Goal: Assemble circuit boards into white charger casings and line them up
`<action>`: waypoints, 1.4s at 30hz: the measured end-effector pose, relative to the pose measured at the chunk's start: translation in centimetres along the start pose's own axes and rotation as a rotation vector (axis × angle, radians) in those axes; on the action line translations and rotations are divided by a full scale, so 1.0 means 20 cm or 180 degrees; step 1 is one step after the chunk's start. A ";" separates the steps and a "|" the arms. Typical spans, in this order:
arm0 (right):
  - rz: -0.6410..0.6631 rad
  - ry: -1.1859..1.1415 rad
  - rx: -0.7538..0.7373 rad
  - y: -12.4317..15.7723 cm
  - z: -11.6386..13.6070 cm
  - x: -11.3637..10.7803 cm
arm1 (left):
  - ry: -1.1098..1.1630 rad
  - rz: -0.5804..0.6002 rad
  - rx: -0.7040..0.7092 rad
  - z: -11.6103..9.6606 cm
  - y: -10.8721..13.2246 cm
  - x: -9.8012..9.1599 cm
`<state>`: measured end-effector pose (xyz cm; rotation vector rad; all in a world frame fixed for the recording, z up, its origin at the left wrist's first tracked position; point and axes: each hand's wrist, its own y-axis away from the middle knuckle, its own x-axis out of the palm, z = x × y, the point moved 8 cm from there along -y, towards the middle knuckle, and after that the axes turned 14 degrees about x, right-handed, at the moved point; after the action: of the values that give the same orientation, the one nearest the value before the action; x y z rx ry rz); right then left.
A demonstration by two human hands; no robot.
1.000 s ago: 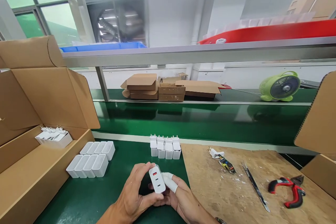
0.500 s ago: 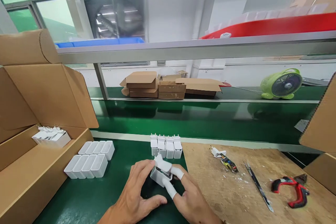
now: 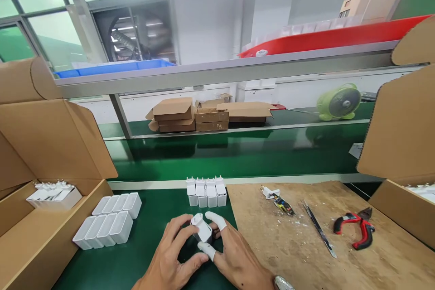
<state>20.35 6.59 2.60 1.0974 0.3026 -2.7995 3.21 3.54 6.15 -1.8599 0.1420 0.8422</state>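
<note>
White charger (image 3: 204, 232) between left hand (image 3: 175, 251) and right hand (image 3: 238, 253), over green bench top (image 3: 149, 229)

Charger at lower centre of view, plug piece on top; cannot tell if resting on bench or lifted. Left hand: fingers bent, tips at charger's left side, thumb stretched out just below; cannot tell how firm. Right hand: thumb and index in white finger covers (image 3: 217, 220), spread around charger's right side; cannot tell if gripping. Watch (image 3: 282, 283) on right wrist.

Behind charger: row of four white units (image 3: 211, 195), pins up. Left: white cases (image 3: 120, 227), two rows of four. Farther left: open cardboard box (image 3: 50, 244) with white plugs (image 3: 54, 197) inside. Right: brown board (image 3: 272, 244) bearing plug with exposed circuit board (image 3: 283, 206), tweezers (image 3: 318, 228), red-and-black pliers (image 3: 367, 234), well apart. Far right: second cardboard box (image 3: 399, 213). Up on shelf: brown cartons (image 3: 212, 122), green fan (image 3: 325, 106).
</note>
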 end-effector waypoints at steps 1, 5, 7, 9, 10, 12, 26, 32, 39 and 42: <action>0.0035 0.0011 -0.0013 0.00 0.00 0.01 | -0.0076 0.0028 0.0065 -0.01 0.00 0.01; 0.0137 0.0013 -0.0121 0.00 0.02 0.01 | -0.0329 0.0095 0.0160 -0.03 0.00 0.04; 0.0118 0.0020 -0.0141 0.01 0.03 0.01 | -0.0280 0.0100 0.0175 -0.04 0.00 0.06; 0.0082 0.0050 -0.0199 0.02 0.04 0.01 | -0.0194 0.0076 0.0168 -0.05 -0.02 0.07; 0.0065 0.0080 -0.0239 0.02 0.05 0.00 | -0.0186 0.0052 0.0158 -0.05 -0.02 0.07; 0.0037 0.0180 -0.0294 0.03 0.06 0.00 | -0.0270 -0.0007 0.0126 -0.05 -0.04 0.08; 0.0020 0.0316 -0.0417 0.05 0.04 0.01 | 0.0025 0.0364 -0.0503 0.06 -0.05 0.11; 0.0031 0.0477 -0.0496 0.06 0.06 -0.01 | 0.0115 -0.0012 -0.1315 0.46 -0.06 -0.04; -0.0043 0.0706 -0.0502 0.10 0.06 -0.03 | 0.0303 -0.0179 -0.1460 0.65 -0.10 0.04; -0.0131 0.0741 -0.0476 0.11 0.07 -0.07 | 0.0449 -0.0093 -0.1352 0.62 -0.11 0.10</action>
<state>20.85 4.27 4.19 1.3955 0.5529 -2.6326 -0.33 15.58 4.05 -2.3150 0.0233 0.7613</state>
